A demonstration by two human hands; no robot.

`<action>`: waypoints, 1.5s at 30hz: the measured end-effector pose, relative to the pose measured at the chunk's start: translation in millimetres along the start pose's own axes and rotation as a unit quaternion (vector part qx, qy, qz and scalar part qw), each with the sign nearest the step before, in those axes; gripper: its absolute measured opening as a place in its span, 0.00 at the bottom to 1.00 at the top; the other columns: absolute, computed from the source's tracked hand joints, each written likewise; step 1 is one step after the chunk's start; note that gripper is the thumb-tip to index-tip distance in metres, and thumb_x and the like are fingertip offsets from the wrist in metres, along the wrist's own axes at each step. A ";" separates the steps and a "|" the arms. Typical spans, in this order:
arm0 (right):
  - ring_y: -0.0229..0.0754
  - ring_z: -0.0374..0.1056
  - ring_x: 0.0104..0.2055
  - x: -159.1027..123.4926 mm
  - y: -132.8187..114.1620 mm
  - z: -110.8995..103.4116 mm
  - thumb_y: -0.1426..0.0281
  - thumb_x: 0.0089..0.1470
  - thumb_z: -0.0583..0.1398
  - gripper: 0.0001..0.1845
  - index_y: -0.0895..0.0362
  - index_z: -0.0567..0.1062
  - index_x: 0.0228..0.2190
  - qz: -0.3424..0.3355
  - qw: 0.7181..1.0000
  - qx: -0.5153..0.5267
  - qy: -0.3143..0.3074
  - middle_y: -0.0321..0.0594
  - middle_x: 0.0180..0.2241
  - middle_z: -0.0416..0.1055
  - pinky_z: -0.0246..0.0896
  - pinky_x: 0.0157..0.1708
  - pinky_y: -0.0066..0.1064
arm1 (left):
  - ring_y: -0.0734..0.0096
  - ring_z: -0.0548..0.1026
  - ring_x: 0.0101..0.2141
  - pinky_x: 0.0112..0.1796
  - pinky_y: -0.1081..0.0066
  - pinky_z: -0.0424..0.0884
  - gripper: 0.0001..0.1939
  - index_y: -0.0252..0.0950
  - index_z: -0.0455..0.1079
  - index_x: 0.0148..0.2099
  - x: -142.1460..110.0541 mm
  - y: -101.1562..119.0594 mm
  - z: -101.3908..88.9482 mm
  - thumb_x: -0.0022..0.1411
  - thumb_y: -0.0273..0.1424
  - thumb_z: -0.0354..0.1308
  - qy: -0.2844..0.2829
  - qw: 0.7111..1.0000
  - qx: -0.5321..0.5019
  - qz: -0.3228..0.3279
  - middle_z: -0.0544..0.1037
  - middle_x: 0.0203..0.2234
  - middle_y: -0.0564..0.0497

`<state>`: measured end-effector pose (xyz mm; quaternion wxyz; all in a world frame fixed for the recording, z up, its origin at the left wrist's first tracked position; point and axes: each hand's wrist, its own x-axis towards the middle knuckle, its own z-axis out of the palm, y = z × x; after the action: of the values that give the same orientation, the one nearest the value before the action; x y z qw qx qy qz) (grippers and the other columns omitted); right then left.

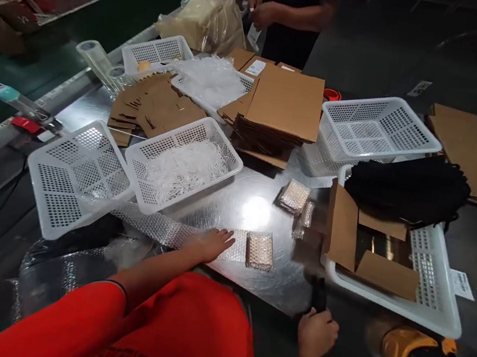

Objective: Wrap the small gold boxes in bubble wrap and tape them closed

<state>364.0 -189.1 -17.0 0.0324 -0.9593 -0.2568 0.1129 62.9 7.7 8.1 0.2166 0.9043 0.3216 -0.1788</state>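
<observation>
My left hand (213, 245) lies flat with its fingers out on a strip of bubble wrap (171, 232), which runs left towards a white basket. Just past its fingertips, a small bubble-wrapped packet (260, 251) rests on the strip's right end. My right hand (317, 334) is closed around a dark, slim tool (318, 295) at the table's front edge; its kind is hard to make out. More bubble-wrapped packets (294, 196) lie farther back, with a narrow wrapped piece (304, 220) beside them.
On the metal table (255, 211) stand a basket of white shreds (234, 163), an open basket (52, 197), and stacked cardboard (284, 104). At right, a basket (439, 307) holds an open carton (342, 234) and black material (408, 190). A tape dispenser (32, 122) sits left. Another person's hands (264, 14) are behind.
</observation>
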 end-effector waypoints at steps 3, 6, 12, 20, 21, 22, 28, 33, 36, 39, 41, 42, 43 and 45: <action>0.63 0.68 0.49 -34.3 -14.2 15.9 0.58 0.63 0.41 0.33 0.70 0.66 0.56 -0.094 0.986 0.138 0.009 0.67 0.47 0.68 0.65 0.45 0.50 | 0.50 0.64 0.63 0.56 0.55 0.67 0.34 0.37 0.57 0.69 2.7 -4.5 2.3 0.62 0.19 0.52 -0.001 0.999 0.022 0.028 0.55 0.71 0.40; 0.58 0.68 0.50 -79.9 -61.8 27.3 0.53 0.64 0.38 0.36 0.66 0.67 0.55 -0.190 0.953 0.237 -0.013 0.60 0.46 0.70 0.64 0.49 0.46 | 0.48 0.63 0.64 0.55 0.53 0.68 0.38 0.38 0.54 0.71 7.9 -5.7 4.7 0.60 0.19 0.53 -0.009 0.998 0.045 0.040 0.52 0.72 0.44; 0.51 0.74 0.45 -122.8 -179.7 13.3 0.69 0.67 0.39 0.27 0.64 0.67 0.56 -0.168 0.967 0.036 -0.189 0.57 0.50 0.70 0.66 0.41 0.38 | 0.46 0.61 0.63 0.55 0.53 0.68 0.41 0.35 0.52 0.72 15.0 -6.9 6.0 0.57 0.19 0.56 -0.022 0.997 0.053 0.046 0.52 0.72 0.44; 0.46 0.76 0.44 -116.3 -217.3 2.4 0.76 0.66 0.40 0.24 0.61 0.70 0.51 -0.168 0.962 -0.062 -0.205 0.55 0.49 0.71 0.66 0.38 0.33 | 0.49 0.64 0.61 0.53 0.55 0.68 0.40 0.41 0.54 0.71 16.3 -12.5 6.4 0.58 0.18 0.55 -0.006 0.999 0.026 0.037 0.54 0.72 0.46; 0.46 0.76 0.44 -115.5 -218.2 2.4 0.77 0.65 0.40 0.24 0.61 0.70 0.51 -0.173 0.961 -0.068 -0.205 0.55 0.49 0.71 0.66 0.38 0.33 | 0.49 0.64 0.61 0.53 0.55 0.68 0.40 0.41 0.53 0.71 15.9 -12.4 5.4 0.58 0.19 0.56 -0.009 0.999 0.026 0.036 0.53 0.72 0.46; 0.46 0.76 0.44 -115.1 -217.2 2.1 0.77 0.65 0.39 0.25 0.61 0.70 0.52 -0.180 0.959 -0.074 -0.204 0.55 0.49 0.72 0.66 0.38 0.33 | 0.49 0.63 0.61 0.53 0.55 0.68 0.41 0.41 0.53 0.71 15.4 -12.3 4.3 0.58 0.19 0.57 -0.012 0.999 0.026 0.036 0.53 0.72 0.46; 0.46 0.76 0.46 -140.0 -128.3 1.1 0.81 0.62 0.40 0.29 0.63 0.66 0.59 -0.220 0.942 -0.100 -0.235 0.55 0.50 0.72 0.66 0.40 0.31 | 0.48 0.60 0.64 0.55 0.53 0.66 0.43 0.38 0.52 0.72 12.8 -11.8 0.5 0.56 0.18 0.57 -0.034 0.999 0.025 0.030 0.51 0.72 0.42; 0.49 0.76 0.39 -150.5 -6.2 -7.4 0.68 0.67 0.40 0.27 0.61 0.69 0.56 -0.151 0.963 -0.096 -0.200 0.56 0.52 0.71 0.68 0.33 0.36 | 0.46 0.54 0.68 0.61 0.47 0.58 0.45 0.40 0.52 0.71 9.6 -11.6 3.2 0.53 0.16 0.56 -0.019 1.000 -0.006 -0.019 0.46 0.73 0.39; 0.53 0.74 0.38 -108.8 9.9 -14.4 0.63 0.67 0.39 0.29 0.64 0.67 0.57 -0.099 0.989 -0.081 -0.074 0.59 0.47 0.71 0.66 0.30 0.40 | 0.43 0.50 0.69 0.63 0.43 0.53 0.43 0.39 0.55 0.70 6.0 -10.9 -0.8 0.53 0.16 0.56 -0.021 0.999 -0.008 -0.037 0.50 0.72 0.37; 0.57 0.73 0.39 -56.1 -15.3 -14.1 0.67 0.64 0.44 0.27 0.68 0.67 0.56 -0.048 0.996 -0.078 0.010 0.63 0.43 0.71 0.65 0.33 0.44 | 0.47 0.60 0.64 0.59 0.49 0.60 0.37 0.36 0.60 0.67 2.8 -11.6 -8.5 0.55 0.16 0.54 -0.014 0.999 0.016 -0.033 0.61 0.66 0.35; 0.62 0.71 0.45 -33.7 -42.6 -10.3 0.70 0.62 0.46 0.25 0.68 0.68 0.54 -0.051 0.994 -0.073 0.057 0.67 0.45 0.70 0.65 0.37 0.48 | 0.50 0.66 0.59 0.55 0.53 0.64 0.30 0.37 0.66 0.62 2.1 -14.5 -13.4 0.57 0.18 0.54 -0.005 0.999 0.032 -0.043 0.68 0.61 0.36; 0.63 0.69 0.48 -28.0 -57.5 -8.0 0.70 0.62 0.48 0.24 0.68 0.69 0.54 -0.079 0.992 -0.065 0.076 0.68 0.48 0.69 0.64 0.40 0.50 | 0.50 0.67 0.57 0.54 0.54 0.64 0.26 0.37 0.69 0.59 2.3 -17.0 -15.4 0.59 0.19 0.53 0.001 0.998 0.036 -0.053 0.71 0.58 0.38; 0.63 0.67 0.51 -25.7 -73.0 -5.8 0.69 0.62 0.49 0.24 0.67 0.69 0.54 -0.125 0.987 -0.051 0.085 0.68 0.50 0.68 0.63 0.43 0.50 | 0.51 0.69 0.55 0.52 0.55 0.65 0.22 0.37 0.71 0.56 2.9 -20.4 -17.2 0.61 0.19 0.52 0.005 0.997 0.037 -0.061 0.73 0.55 0.39; 0.61 0.62 0.57 -27.8 -104.0 -2.6 0.66 0.63 0.51 0.22 0.62 0.71 0.53 -0.247 0.967 -0.021 0.064 0.64 0.55 0.65 0.61 0.49 0.49 | 0.54 0.70 0.52 0.51 0.56 0.64 0.17 0.35 0.75 0.49 4.4 -29.7 -20.4 0.63 0.20 0.50 0.016 0.998 0.035 -0.056 0.77 0.48 0.40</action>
<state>290.6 -112.9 3.6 0.0559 -0.8718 -0.4854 0.0341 50.3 41.0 15.0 0.1693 0.8946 0.3686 -0.1876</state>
